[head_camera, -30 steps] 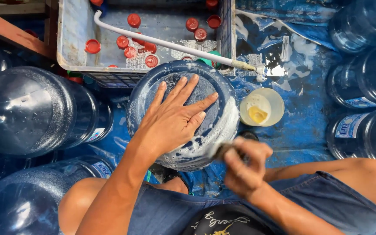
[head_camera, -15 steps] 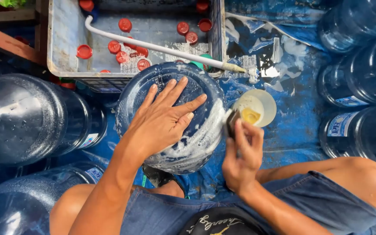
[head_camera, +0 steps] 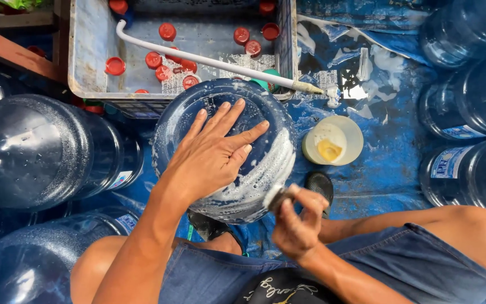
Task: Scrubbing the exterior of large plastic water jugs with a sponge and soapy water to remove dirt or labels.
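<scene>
Suds coat the jug (head_camera: 226, 152) upended between the knees, so the left hand (head_camera: 212, 155), fingers splayed flat on its base, could skid and let it roll while the right hand (head_camera: 299, 222), fingers clamped on a scrubber (head_camera: 277, 197), pushes its side.

A single head-worn camera looks steeply down from close above; it faces the person's own lap and forearms, a soapy blue jug (head_camera: 226, 152) filling the frame's centre.
</scene>
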